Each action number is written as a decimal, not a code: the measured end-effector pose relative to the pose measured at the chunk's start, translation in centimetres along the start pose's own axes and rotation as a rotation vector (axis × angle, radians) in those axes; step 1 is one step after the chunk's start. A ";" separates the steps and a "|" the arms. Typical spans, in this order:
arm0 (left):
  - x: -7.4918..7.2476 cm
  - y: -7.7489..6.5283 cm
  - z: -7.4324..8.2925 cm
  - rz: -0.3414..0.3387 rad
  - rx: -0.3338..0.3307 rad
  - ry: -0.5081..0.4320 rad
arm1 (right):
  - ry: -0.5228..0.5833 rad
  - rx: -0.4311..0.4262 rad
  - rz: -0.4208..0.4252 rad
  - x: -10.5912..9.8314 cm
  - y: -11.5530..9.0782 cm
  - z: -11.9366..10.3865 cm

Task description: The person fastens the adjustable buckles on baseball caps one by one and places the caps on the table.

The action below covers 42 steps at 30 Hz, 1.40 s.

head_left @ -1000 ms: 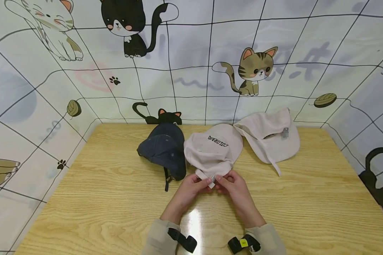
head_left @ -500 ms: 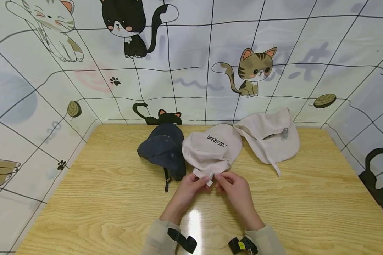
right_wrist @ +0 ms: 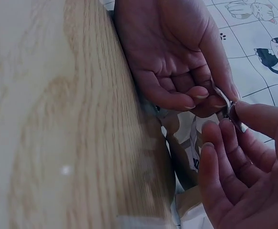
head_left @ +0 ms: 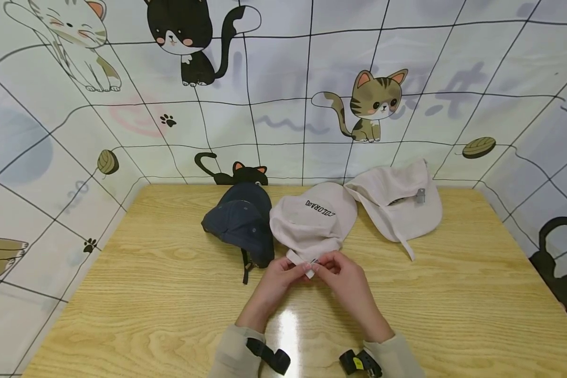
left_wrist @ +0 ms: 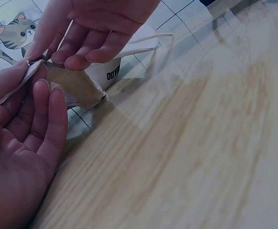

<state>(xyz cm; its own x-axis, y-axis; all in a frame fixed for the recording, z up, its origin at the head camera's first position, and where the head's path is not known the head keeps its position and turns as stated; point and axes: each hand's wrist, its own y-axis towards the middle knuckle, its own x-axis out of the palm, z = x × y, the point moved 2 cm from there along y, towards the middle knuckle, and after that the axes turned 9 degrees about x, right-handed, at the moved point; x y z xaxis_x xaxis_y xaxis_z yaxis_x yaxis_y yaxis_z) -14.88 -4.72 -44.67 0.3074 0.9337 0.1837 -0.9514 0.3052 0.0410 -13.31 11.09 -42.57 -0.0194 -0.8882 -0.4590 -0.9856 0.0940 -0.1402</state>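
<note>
A pale pink baseball cap (head_left: 307, 220) lettered COLORADO lies mid-table, its back strap towards me. My left hand (head_left: 280, 278) pinches the strap's end (head_left: 310, 273) between thumb and fingers. From the other side my right hand (head_left: 345, 274) pinches the metal buckle on that strap, its thumb nearly meeting the left one. In the left wrist view the strap (left_wrist: 22, 86) runs between the left thumb and fingers. The right wrist view has both hands' fingertips together at the buckle (right_wrist: 232, 112), which they mostly cover.
To the left sits a navy cap (head_left: 241, 226) with its strap hanging loose. A second pale cap (head_left: 397, 205) lies at the right, a clip-like metal buckle (head_left: 421, 196) on it. Behind the wooden table (head_left: 170, 315) stands a cat-print wall covering (head_left: 283, 121).
The right hand's thumb has moved left, over the buckle and close to the left thumb. The strap end has shifted slightly left since a second ago. The other caps stay put.
</note>
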 end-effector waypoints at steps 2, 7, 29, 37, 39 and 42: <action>-0.1 0.1 -0.3 -0.004 0.004 -0.016 | -0.017 -0.003 -0.010 -0.1 0.0 -0.1; -0.4 0.6 -1.7 0.013 -0.010 -0.033 | -0.014 -0.035 -0.007 -0.2 0.0 -0.1; -0.7 0.9 -2.2 0.081 0.042 -0.150 | 0.287 0.057 -0.082 0.1 0.4 0.6; -1.0 0.8 -2.2 0.057 0.062 -0.246 | 0.348 0.042 -0.074 0.2 0.4 0.5; -1.0 0.8 -2.2 0.067 0.071 -0.241 | 0.366 0.048 -0.077 0.3 0.4 0.6; -1.1 0.9 -2.2 0.087 0.080 -0.233 | 0.383 0.058 -0.085 0.4 0.4 0.6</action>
<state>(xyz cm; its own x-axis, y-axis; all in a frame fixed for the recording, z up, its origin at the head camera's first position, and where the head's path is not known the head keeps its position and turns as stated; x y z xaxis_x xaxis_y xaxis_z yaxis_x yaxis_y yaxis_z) -15.98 -5.03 -46.98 0.2205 0.8845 0.4112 -0.9754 0.2007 0.0913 -13.61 11.01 -43.32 -0.0103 -0.9964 -0.0847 -0.9755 0.0286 -0.2180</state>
